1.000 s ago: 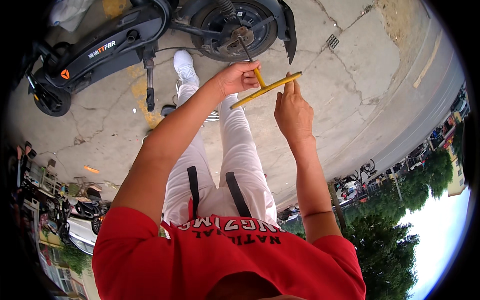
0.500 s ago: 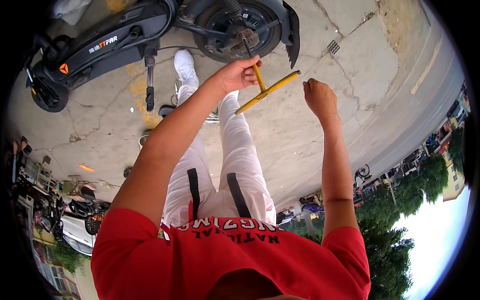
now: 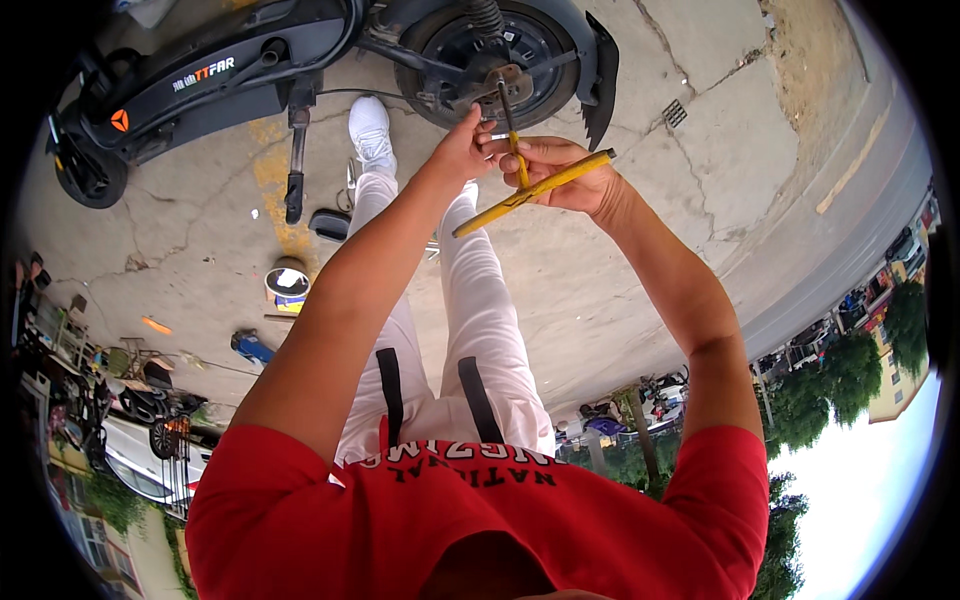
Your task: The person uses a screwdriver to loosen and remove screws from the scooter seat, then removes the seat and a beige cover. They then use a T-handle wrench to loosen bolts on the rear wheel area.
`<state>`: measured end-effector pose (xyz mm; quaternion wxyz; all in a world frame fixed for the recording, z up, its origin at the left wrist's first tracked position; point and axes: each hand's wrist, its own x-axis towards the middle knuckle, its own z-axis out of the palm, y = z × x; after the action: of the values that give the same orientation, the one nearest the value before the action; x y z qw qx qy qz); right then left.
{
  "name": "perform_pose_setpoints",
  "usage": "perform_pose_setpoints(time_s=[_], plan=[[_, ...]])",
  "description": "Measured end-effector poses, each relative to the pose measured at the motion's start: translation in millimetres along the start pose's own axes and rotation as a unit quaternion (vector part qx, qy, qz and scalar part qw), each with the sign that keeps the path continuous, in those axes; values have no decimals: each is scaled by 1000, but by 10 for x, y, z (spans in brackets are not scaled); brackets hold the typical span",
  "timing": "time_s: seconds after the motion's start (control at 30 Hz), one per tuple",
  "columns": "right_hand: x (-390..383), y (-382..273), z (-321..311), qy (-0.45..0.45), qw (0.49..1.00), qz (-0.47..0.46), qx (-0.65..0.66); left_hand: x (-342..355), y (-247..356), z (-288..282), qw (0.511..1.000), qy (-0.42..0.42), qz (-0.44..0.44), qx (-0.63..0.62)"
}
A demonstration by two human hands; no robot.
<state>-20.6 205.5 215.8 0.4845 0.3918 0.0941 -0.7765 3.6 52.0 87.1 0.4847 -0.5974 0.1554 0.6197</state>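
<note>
A yellow T-handle wrench [image 3: 490,213] slants across in front of my legs, its dark shaft reaching up to a metal plate by the hub of the black wheel [image 3: 550,80]. Whether its tip sits on a nut I cannot make out. My right hand [image 3: 570,180] is closed around the wrench's stem, just above the crossbar. Beside the shaft is my left hand [image 3: 463,150], its thumb raised away and its fingers loosely apart, the fingertips close to or touching the shaft. The wheel belongs to a black electric scooter [image 3: 210,85] with an orange emblem.
The scooter's stand leg [image 3: 296,150] reaches down left of my white shoe [image 3: 370,132]. On the cracked concrete lie a round tub [image 3: 288,281], a dark flat piece [image 3: 329,224] and a blue item [image 3: 251,347]. A drain grate [image 3: 675,113] is at right.
My right hand has come in from the right and taken the wrench's stem. My left hand has loosened its pinch and shifted slightly left. The wrench has tilted a little.
</note>
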Motion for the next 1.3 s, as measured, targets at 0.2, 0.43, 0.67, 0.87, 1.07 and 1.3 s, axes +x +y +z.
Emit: perform_pose_setpoints(time_s=[0.2,0.43,0.67,0.87,1.07,1.3], plan=[[-10,29,-88,101,979,161,-72,312,145,-138,995,-40,88,16],[-191,432,202,180,904,237,-306,-144,33,-532,979,-106,152,89],[-267,978,454,228,789,226,-524,-573,37,-1395,987,-83,119,-68],[-16,1215,547,212,678,194,-676,-611,16,-1660,967,-118,134,-183],[220,1349,563,166,553,135,-805,-403,-26,-2155,913,-168,192,-320],[468,1368,211,142,522,113,-833,52,-115,-3625,885,22,259,-385]])
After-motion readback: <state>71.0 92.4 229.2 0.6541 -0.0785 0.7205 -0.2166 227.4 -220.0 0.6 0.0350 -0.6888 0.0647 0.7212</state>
